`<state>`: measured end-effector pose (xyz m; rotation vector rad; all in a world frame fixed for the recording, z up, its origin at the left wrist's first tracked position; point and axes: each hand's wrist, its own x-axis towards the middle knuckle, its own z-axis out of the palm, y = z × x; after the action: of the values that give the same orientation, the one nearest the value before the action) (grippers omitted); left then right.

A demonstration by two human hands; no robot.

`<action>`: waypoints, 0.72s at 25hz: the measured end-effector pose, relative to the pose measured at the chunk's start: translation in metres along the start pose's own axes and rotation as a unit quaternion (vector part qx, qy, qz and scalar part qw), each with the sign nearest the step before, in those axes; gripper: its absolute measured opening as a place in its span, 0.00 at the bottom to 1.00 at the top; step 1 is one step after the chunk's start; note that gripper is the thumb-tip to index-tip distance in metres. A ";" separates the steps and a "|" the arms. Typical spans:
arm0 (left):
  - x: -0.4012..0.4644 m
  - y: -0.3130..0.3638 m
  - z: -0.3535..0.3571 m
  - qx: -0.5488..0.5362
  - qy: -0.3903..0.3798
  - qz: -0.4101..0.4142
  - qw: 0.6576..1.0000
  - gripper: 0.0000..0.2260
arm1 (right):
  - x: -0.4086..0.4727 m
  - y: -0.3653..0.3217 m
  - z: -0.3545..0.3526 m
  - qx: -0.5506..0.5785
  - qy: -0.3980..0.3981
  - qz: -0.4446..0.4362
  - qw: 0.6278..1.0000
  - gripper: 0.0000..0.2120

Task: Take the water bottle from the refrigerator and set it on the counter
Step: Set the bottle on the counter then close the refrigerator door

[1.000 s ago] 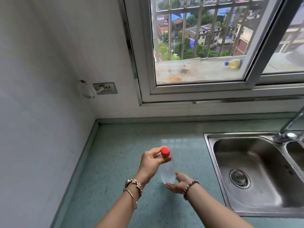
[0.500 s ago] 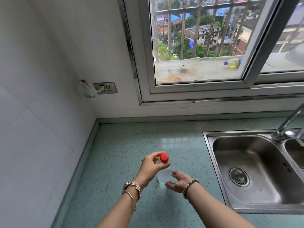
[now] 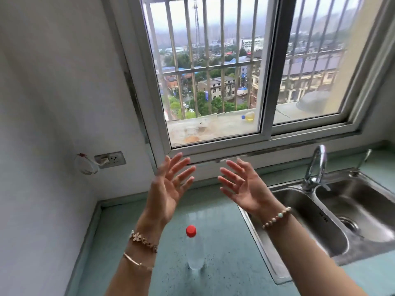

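- A clear plastic water bottle with a red screw cap (image 3: 195,248) stands upright on the pale green speckled worktop (image 3: 224,263), free of both hands.
- The bottle sits between the two forearms, to the left of the stainless steel double sink (image 3: 333,212) and apart from its rim.
- The left hand (image 3: 171,186) is raised above the worktop, palm turned inward, fingers spread wide and holding nothing.
- The right hand (image 3: 243,184) is lifted to about the same height, palm facing the left one, fingers also splayed and empty.
- The left wrist carries a gold flower-link bracelet (image 3: 143,241) and a thin gold bangle (image 3: 136,261); the right wrist has a string of pale round beads (image 3: 276,217).
- A curved chrome tap (image 3: 315,167) rises at the back of the sink.
- On the white wall to the left is a grey socket plate (image 3: 111,159) with a white plug in it.
- Behind the hands is a white-framed sliding window (image 3: 267,82) with metal bars outside; a yellow bottle with a blue cap (image 3: 249,116) lies on the outer ledge.
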<state>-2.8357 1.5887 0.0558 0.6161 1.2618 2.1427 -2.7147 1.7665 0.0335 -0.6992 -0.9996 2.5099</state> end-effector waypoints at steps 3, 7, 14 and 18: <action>0.003 0.000 0.050 -0.049 -0.089 -0.016 0.995 0.20 | -0.067 -0.050 -0.026 0.007 -0.018 -0.116 0.993 0.18; -0.027 -0.024 0.143 -0.062 -0.201 -0.064 0.975 0.18 | -0.169 -0.082 -0.074 -0.005 0.050 -0.204 0.978 0.18; -0.204 -0.050 0.348 -0.101 -0.434 -0.152 0.882 0.19 | -0.460 -0.092 -0.159 0.017 0.194 -0.381 0.904 0.20; -0.351 -0.072 0.429 -0.132 -0.530 -0.213 0.810 0.18 | -0.635 -0.047 -0.194 0.029 0.280 -0.432 0.857 0.20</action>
<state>-2.2877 1.6480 0.1488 1.0618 0.3904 1.1846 -2.0810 1.5964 0.1442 -0.6891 -0.7632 1.4260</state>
